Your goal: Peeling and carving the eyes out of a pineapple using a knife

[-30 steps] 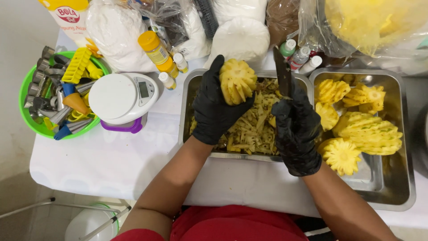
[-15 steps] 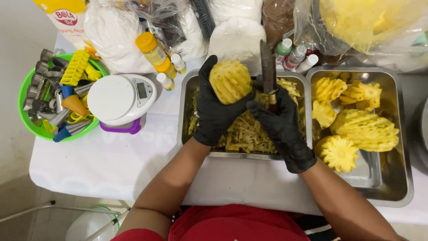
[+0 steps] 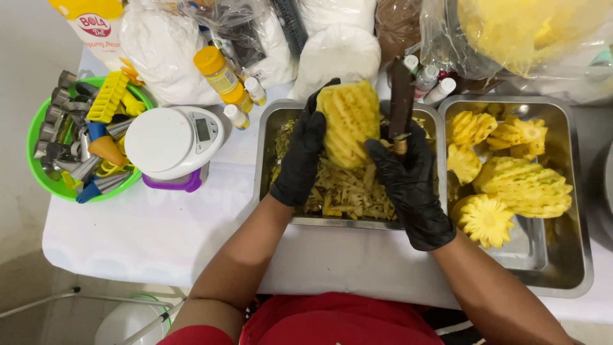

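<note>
Pineapple, peeled, yellow w/ spiral grooves cut in its flesh, sits upright-ish in the left hand, held above the left steel tray that's full of pale yellow peel scraps. Left forearm comes up from bottom centre, angled twd the tray; hand in black glove, fingers curled round the fruit's left side & back, fingertips showing at its top edge, closed snug on it.

Right hand, also black-gloved, comes in from lower right, wrist over the tray's front rim. Fingers wrapped tight in a fist round the handle of a dark-bladed knife; blade points up & away, standing just beside the pineapple's right side, can't tell if touching.

Right steel tray holds several more peeled, grooved pineapples. To the left on the white tablecloth: white round kitchen scale w/ purple base & a green plastic bowl of metal cutters & yellow tools. Small bottles & white bags along the back.
</note>
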